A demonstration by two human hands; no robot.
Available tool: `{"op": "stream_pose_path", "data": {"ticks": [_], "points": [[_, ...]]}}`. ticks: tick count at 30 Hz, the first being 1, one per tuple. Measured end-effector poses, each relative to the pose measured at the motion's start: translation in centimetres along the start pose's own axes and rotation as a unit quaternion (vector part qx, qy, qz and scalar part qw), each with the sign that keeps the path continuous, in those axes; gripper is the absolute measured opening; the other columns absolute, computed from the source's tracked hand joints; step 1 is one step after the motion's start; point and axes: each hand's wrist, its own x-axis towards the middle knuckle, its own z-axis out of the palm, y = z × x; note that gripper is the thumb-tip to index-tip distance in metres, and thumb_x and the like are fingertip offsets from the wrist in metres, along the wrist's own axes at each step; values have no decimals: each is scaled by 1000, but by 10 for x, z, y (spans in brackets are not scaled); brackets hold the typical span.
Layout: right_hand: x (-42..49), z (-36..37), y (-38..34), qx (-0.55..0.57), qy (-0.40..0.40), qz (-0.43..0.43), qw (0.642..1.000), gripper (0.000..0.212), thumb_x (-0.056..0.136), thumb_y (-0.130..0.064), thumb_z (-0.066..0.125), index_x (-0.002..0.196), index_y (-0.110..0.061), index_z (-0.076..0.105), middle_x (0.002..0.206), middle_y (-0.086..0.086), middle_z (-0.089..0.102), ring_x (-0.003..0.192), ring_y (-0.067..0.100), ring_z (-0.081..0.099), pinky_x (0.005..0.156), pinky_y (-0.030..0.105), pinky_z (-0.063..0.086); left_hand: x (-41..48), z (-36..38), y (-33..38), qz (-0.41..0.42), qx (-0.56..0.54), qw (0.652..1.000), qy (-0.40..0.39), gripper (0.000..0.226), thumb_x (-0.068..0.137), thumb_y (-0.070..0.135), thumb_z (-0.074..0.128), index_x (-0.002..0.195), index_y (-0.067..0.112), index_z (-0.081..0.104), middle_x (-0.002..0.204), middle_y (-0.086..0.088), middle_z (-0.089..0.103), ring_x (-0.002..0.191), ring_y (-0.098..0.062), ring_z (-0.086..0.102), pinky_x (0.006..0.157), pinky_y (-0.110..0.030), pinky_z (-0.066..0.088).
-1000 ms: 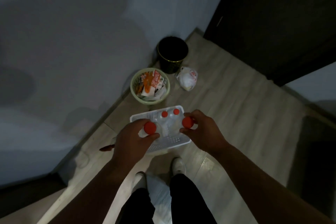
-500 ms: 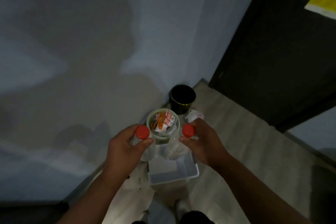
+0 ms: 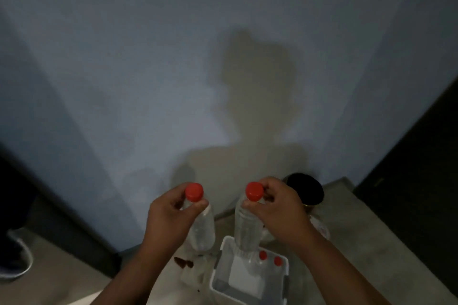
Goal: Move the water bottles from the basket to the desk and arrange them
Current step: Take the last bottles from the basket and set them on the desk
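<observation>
left hand (image 3: 171,215) fingers pinch bottle (image 3: 202,228) neck | right hand (image 3: 280,210) likewise, second bottle (image 3: 245,228) | lifted above basket (image 3: 218,277) for carrying

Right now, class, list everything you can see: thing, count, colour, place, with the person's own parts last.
basket: one, white, on floor, bottom centre
basket bottles: two, red caps, inside it
left bottle: one, clear, red cap, held up
right bottle: one, clear, red cap, held above basket
bin: one, black, by wall
left hand: one, grips left bottle's neck
right hand: one, grips right bottle's neck
</observation>
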Motion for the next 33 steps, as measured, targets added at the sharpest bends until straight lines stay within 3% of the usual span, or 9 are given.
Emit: {"op": "stream_pose_path", "data": {"ticks": [7, 12, 15, 17, 20, 23, 28, 33], "points": [[-4, 21, -18, 6, -101, -89, 991, 24, 68, -18, 82, 80, -29, 64, 78, -9, 69, 74, 8, 66, 70, 28, 53, -45, -41, 28, -19, -4, 995, 95, 38, 73, 2, 78, 83, 38, 70, 81, 7, 72, 69, -2, 66, 68, -17, 51], [-15, 62, -49, 7, -203, -139, 969, 22, 69, -20, 82, 80, -29, 66, 82, -17, 70, 77, 0, 66, 72, 23, 52, -83, -93, 30, -53, -4, 980, 190, 24, 60, 33, 78, 83, 40, 72, 79, 3, 74, 71, -7, 67, 69, -26, 54], [-26, 96, -67, 15, -249, -164, 954, 24, 68, -20, 83, 79, -32, 66, 82, -18, 70, 77, -1, 66, 72, 22, 51, -109, -126, 30, -61, 25, 969, 237, 26, 66, 16, 82, 82, 34, 72, 78, 1, 72, 64, 2, 61, 62, -17, 50], [-39, 126, -85, 15, -289, -183, 940, 27, 68, -20, 84, 80, -36, 66, 83, -18, 70, 78, -1, 66, 72, 20, 50, -132, -154, 30, -81, 51, 955, 281, 27, 68, 9, 83, 77, 32, 73, 73, 9, 72, 63, 4, 61, 61, -13, 48], [-63, 171, -114, 11, -348, -208, 914, 32, 69, -24, 83, 87, -42, 64, 84, -17, 70, 79, 0, 66, 74, 22, 52, -167, -198, 22, -108, 64, 928, 351, 25, 63, 25, 80, 81, 41, 72, 75, 11, 73, 69, -4, 67, 66, -22, 53], [-93, 219, -143, 6, -401, -231, 886, 28, 69, -24, 81, 88, -37, 65, 83, -14, 71, 79, 2, 66, 76, 27, 54, -202, -242, 4, -130, 65, 897, 417, 26, 64, 22, 85, 79, 40, 73, 78, 13, 73, 74, -4, 68, 71, -28, 55], [-144, 298, -190, -3, -465, -264, 845, 29, 67, -19, 82, 85, -34, 66, 80, -14, 70, 75, 0, 64, 74, 25, 52, -251, -315, -23, -146, 72, 860, 484, 37, 66, 8, 85, 80, 39, 71, 79, 21, 72, 76, 2, 67, 67, -10, 49], [-195, 367, -236, 14, -500, -280, 819, 27, 67, -12, 83, 81, -29, 67, 79, -14, 70, 70, -3, 61, 67, 15, 47, -292, -385, -40, -154, 81, 836, 520, 45, 68, 6, 83, 72, 49, 71, 78, 23, 71, 76, 3, 66, 67, -7, 48]]}}
